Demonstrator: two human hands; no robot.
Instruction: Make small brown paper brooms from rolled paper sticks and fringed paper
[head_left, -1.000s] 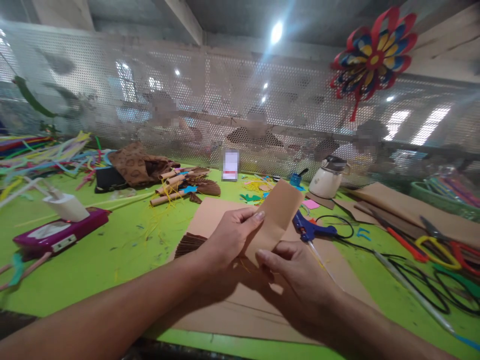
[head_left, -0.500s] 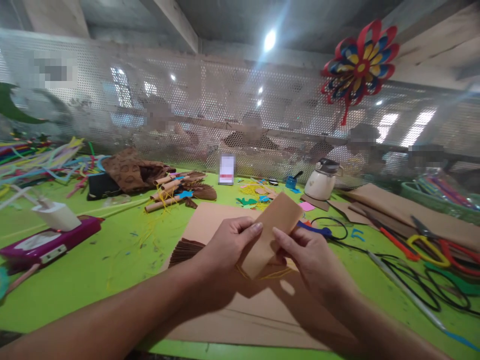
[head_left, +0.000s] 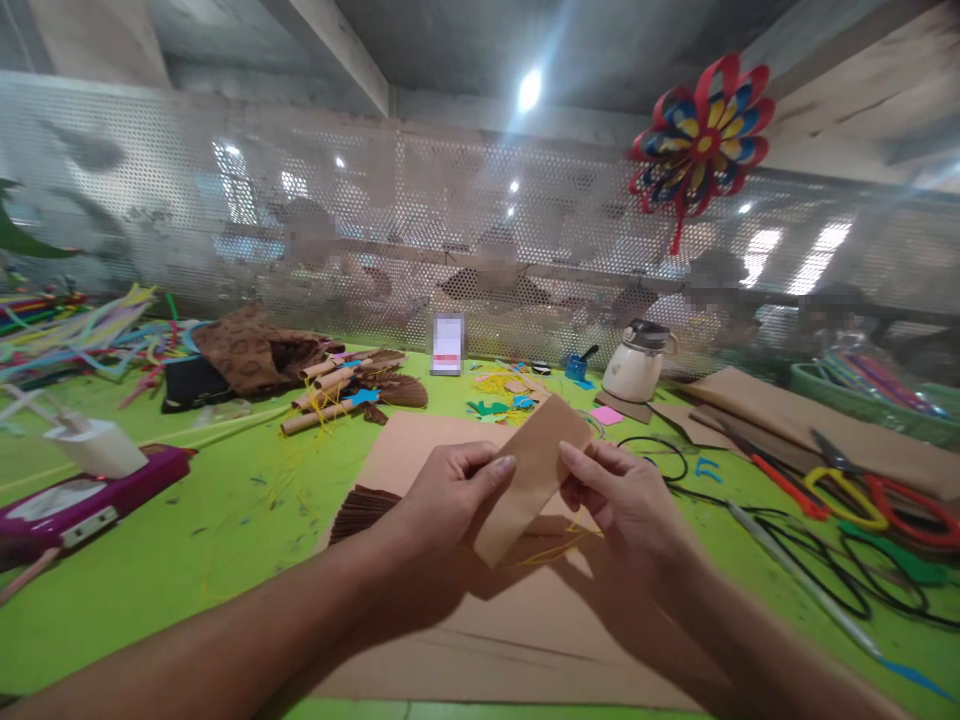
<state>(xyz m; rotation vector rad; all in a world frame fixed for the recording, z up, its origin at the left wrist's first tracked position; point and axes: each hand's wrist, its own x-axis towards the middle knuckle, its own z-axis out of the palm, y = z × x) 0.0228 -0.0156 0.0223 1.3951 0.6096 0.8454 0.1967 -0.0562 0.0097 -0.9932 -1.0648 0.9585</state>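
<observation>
A tan strip of brown paper (head_left: pixel 529 475) is held tilted above a large sheet of brown card (head_left: pixel 495 620) on the green table (head_left: pixel 187 540). My left hand (head_left: pixel 450 495) pinches the strip's left edge between thumb and fingers. My right hand (head_left: pixel 626 500) grips its right edge near the upper end. A dark brown pleated paper fan (head_left: pixel 360 510) lies on the card just left of my left hand. Thin yellow strands (head_left: pixel 551 545) lie under the strip.
Rolled paper tubes and brown fans (head_left: pixel 352 385) lie at the back left by a dark pouch (head_left: pixel 191 380). A purple box (head_left: pixel 82 495) sits left. Scissors (head_left: pixel 862 490), black cables (head_left: pixel 825 560) and a white jug (head_left: pixel 634 365) stand right. A perforated screen (head_left: pixel 450 240) backs the table.
My right hand rose from the strip's lower end to its upper right edge. The strip sits steeper and a little lower. The blue glue gun seen earlier is now hidden behind my right hand.
</observation>
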